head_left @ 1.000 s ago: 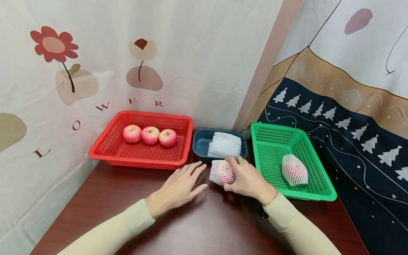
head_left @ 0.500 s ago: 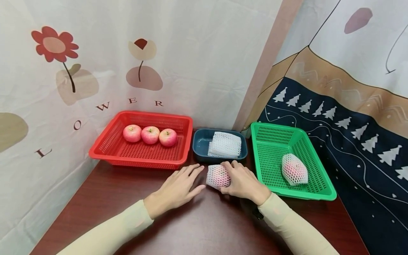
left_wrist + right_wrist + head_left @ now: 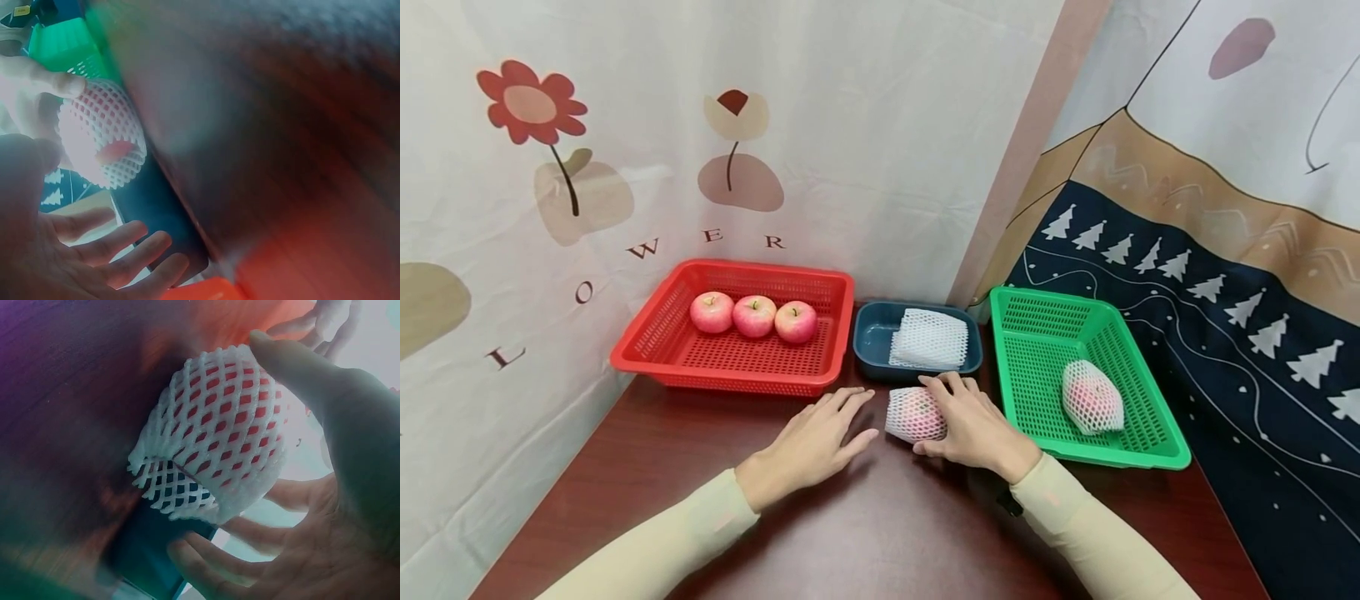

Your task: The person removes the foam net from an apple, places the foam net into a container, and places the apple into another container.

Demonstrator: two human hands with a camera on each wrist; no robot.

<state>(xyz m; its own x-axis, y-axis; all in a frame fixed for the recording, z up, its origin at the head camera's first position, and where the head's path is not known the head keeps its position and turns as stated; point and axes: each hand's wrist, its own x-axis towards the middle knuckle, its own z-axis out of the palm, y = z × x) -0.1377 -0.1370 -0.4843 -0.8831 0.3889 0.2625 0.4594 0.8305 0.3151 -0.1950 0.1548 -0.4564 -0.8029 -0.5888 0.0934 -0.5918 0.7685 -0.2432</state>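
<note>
My right hand [image 3: 973,429] holds an apple [image 3: 922,415] in a white foam net from its right side, thumb in front and fingers behind. The net's loose end points left in the head view. Seen from the right wrist, the thumb [image 3: 294,369] lies along the netted apple [image 3: 231,419] and red skin shows through the mesh. My left hand [image 3: 812,442] is just left of it, apart from the fruit, with fingers spread and nothing in them. The left wrist view shows a red patch of bare skin at the net's opening [image 3: 115,151].
Three bare apples [image 3: 755,317] sit in a red basket [image 3: 737,381] at back left. Folded foam nets [image 3: 931,337] lie in a dark blue tray [image 3: 872,333] behind my hands. Another netted apple [image 3: 1092,398] rests in a green basket [image 3: 1030,367] on the right.
My right hand and the netted apple have shifted slightly left and toward me. My left hand has drawn back slightly to the left.
</note>
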